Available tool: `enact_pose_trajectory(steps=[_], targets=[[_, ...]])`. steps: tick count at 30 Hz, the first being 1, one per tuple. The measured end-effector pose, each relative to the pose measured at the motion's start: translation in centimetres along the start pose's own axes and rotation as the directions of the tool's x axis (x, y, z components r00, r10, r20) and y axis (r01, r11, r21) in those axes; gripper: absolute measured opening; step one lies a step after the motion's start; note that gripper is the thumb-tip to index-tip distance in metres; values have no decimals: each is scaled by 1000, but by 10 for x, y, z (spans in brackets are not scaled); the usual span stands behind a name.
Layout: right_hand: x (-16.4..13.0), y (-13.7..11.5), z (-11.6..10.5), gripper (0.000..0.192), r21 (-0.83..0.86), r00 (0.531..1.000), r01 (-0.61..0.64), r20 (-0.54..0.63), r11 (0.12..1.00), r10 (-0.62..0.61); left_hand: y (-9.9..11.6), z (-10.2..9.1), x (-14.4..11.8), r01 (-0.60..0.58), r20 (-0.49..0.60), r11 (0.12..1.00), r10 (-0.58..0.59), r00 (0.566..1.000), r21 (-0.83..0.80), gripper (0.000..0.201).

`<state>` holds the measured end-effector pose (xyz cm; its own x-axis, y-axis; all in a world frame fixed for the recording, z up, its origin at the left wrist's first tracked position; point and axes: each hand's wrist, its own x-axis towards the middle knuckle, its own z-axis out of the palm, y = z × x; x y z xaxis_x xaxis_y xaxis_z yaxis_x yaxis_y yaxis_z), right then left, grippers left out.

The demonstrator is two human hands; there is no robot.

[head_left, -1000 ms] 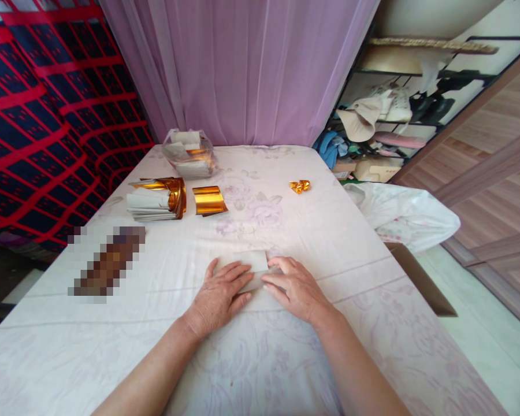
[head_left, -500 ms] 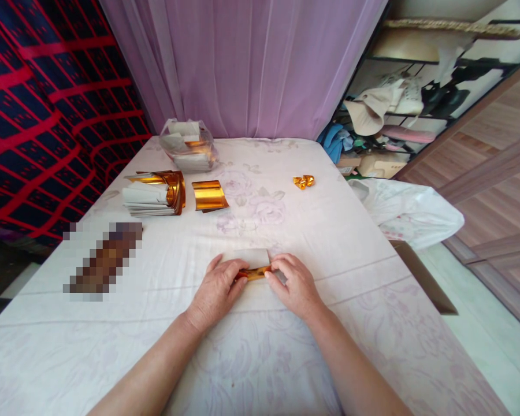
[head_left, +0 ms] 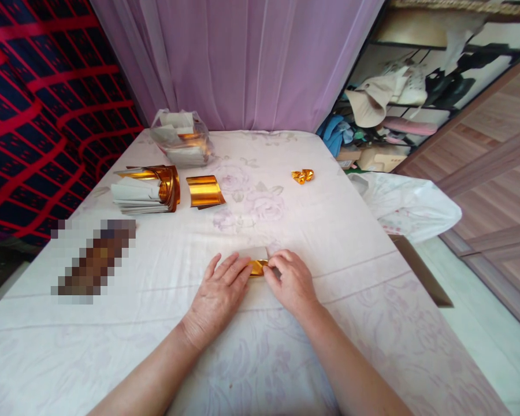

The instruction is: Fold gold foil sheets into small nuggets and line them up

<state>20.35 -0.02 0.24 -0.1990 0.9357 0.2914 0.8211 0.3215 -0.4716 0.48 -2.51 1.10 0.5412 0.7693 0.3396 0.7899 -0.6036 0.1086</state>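
One cloth-covered desk (head_left: 156, 277) spreads across the middle of the view. A filled clear bag (head_left: 182, 138) sits at its far left, and just nearer lies a thick stack (head_left: 145, 190) of gold-and-grey sheets. The left hand (head_left: 220, 293) lies palm down, fingers extended, over one end of a partly folded sheet (head_left: 258, 267) near the desk's centre; the right hand (head_left: 292, 281) pinches the other end. Some gold-faced sheets (head_left: 205, 191) rest beside the stack. Shiny gold pieces (head_left: 303, 176), smallest, lie well apart, farther right.
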Motion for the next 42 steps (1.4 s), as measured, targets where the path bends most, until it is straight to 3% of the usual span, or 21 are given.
enact_pose_trajectory(steps=[4, 12, 32, 42], targets=[[1, -1, 0, 13, -18, 1000, -9, 2, 1000, 9, 7, 1, -6, -57, 39, 998, 56, 998, 25, 34], [1, 3, 0, 8, 15, 1000, -3, -25, 1000, 4, 11, 9, -12, 12, 116, 999, -16, 993, 40, 39], [0, 0, -4, 16, 32, 1000, 14, 22, 999, -15, 7, 7, -12, 12, 176, 999, -5, 984, -35, 42], [0, -8, -2, 8, -58, 999, -15, 33, 998, 17, 7, 9, -13, 32, 197, 998, -22, 980, -50, 43]])
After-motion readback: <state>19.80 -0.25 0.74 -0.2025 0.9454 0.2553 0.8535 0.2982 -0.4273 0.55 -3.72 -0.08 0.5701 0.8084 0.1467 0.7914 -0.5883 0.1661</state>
